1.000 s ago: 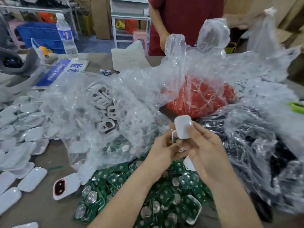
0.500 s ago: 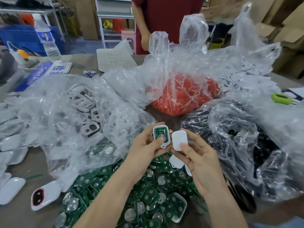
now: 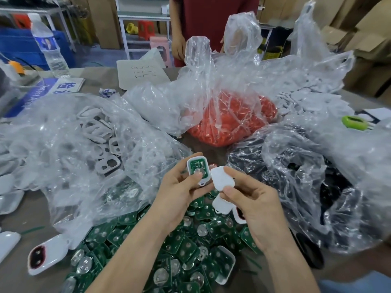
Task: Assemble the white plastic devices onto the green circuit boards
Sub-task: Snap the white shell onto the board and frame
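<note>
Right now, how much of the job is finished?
Done: one closed white device lies at the near left, apparently finished. In hand: the left hand holds a white shell with a green board seated in it; the right hand pinches a white cover beside it, not yet on. Left: a big pile of loose green boards waits below.

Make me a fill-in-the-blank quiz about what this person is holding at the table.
1. The left hand holds a white case with a ____ circuit board inside.
2. The right hand pinches a plain ____ cover.
3. The middle bag is full of ____ parts.

Missing words: green; white; red
</note>
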`<state>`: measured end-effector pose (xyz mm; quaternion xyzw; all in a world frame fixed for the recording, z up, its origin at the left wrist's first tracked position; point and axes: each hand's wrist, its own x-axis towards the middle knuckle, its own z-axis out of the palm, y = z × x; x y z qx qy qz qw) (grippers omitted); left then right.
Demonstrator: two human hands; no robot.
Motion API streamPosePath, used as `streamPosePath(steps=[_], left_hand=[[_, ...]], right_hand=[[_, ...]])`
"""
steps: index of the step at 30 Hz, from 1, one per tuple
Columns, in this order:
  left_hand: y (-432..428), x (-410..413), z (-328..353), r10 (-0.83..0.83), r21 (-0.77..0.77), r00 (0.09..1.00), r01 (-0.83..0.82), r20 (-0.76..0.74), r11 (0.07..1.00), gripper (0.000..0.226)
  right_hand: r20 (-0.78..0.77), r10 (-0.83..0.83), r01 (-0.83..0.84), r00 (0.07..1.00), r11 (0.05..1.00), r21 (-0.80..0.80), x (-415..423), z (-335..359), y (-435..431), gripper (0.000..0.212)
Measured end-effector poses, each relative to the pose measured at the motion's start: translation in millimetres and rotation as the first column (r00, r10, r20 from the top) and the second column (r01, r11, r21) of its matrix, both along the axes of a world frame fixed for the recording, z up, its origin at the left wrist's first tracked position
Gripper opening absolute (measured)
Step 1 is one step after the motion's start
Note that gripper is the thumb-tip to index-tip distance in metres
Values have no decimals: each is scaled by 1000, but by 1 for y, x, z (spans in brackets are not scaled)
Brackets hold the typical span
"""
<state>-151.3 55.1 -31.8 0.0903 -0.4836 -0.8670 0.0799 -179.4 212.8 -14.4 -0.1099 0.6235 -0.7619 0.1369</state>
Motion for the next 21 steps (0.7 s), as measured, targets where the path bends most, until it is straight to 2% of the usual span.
streamPosePath(steps=[12,21], left_hand=[[1,2,3,3,-12,1000,-3,-7,1000,34],[1,0,2,22,-24,999,-21,24,999,34]], right_hand=[[-53,-11,11,999,1000,-14,4,3,-1,40],[-28,-14,13,1000,999,-40,3,-3,-2,36]])
